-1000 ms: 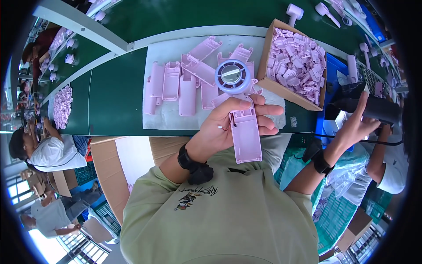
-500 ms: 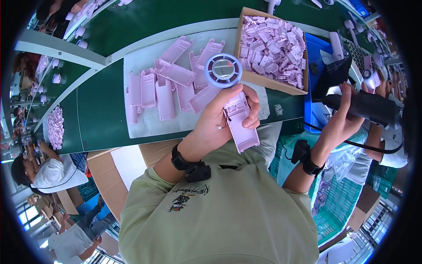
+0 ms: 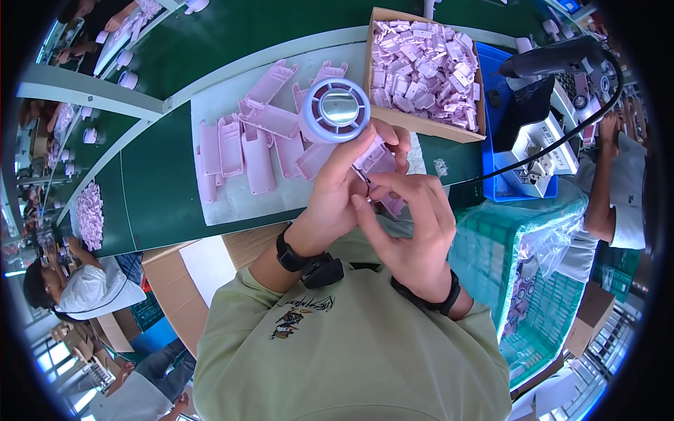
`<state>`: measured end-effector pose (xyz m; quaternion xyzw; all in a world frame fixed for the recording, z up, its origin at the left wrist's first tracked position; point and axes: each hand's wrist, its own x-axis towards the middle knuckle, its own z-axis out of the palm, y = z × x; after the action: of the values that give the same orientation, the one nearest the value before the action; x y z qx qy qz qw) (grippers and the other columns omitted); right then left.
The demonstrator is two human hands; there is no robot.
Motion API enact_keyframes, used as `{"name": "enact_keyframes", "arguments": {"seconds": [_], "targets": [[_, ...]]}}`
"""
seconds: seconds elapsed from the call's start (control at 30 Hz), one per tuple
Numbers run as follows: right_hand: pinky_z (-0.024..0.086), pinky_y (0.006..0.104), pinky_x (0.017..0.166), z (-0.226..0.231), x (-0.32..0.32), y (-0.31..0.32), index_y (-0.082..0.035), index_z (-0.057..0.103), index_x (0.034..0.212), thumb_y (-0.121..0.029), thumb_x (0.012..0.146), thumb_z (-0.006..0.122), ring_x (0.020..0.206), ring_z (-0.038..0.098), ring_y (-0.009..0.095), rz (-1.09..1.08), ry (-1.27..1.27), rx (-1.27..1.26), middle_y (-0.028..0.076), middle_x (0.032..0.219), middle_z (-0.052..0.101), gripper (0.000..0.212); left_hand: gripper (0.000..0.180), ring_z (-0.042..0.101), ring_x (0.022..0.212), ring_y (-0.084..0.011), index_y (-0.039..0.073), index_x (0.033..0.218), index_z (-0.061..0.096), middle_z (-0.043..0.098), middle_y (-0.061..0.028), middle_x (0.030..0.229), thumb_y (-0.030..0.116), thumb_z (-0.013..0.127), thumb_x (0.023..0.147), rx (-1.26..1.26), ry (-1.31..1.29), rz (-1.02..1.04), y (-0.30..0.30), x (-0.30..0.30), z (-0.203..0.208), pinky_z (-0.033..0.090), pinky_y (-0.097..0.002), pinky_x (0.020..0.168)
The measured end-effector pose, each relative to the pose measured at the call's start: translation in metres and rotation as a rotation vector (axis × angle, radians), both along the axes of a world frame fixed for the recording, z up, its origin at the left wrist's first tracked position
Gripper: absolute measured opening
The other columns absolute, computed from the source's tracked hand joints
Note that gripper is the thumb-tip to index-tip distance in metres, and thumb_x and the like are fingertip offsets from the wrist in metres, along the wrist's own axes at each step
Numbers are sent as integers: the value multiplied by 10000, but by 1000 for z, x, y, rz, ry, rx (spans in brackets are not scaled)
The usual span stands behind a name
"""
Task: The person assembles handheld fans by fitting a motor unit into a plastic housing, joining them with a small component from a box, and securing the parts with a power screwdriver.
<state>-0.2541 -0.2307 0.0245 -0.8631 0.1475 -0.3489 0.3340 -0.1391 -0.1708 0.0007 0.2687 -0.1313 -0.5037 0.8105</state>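
Note:
My left hand (image 3: 328,193) is closed round the pink handle of a small handheld fan (image 3: 340,109). The fan's round lilac head, with a shiny disc in its middle, points up and away from me, and its opened handle shows inner parts. Thin dark wires (image 3: 362,175) come out beside the handle. With thumb and forefinger, my right hand (image 3: 419,228) pinches at the wire's end, where a tiny white plug shows. Behind the fan, several pink handle shells (image 3: 260,161) lie on a white sheet (image 3: 295,203).
An open cardboard box (image 3: 428,125) of small pink parts stands beyond my hands. Right of it, a blue tray (image 3: 495,168) holds a white box (image 3: 544,158). A black corded power tool (image 3: 554,57) lies across the tray's far side. A green crate (image 3: 484,235) stands at my right.
My right hand has let go of the black power tool, which now lies farther off, and has come left to the fan's wires. My left hand keeps hold of the fan.

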Motion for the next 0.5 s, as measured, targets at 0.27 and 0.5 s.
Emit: {"name": "enact_keyframes", "arguments": {"seconds": [0.27, 0.5], "targets": [[479, 324, 620, 5, -4, -13, -56, 703, 993, 36, 675, 763, 711, 561, 214, 77, 65, -99, 67, 906, 614, 336, 220, 539, 894, -170, 82, 928, 530, 569, -66, 980, 297, 519, 975, -52, 163, -15, 1, 3, -11, 437, -316, 804], [477, 321, 626, 13, -6, -23, -62, 710, 1028, 61, 681, 740, 734, 564, 212, 196, 171, -203, 64, 895, 593, 369, 217, 551, 907, -175, 80, 941, 545, 583, -72, 990, 295, 533, 970, -3, 309, -27, 6, -1, -6, 443, -333, 827]]}}
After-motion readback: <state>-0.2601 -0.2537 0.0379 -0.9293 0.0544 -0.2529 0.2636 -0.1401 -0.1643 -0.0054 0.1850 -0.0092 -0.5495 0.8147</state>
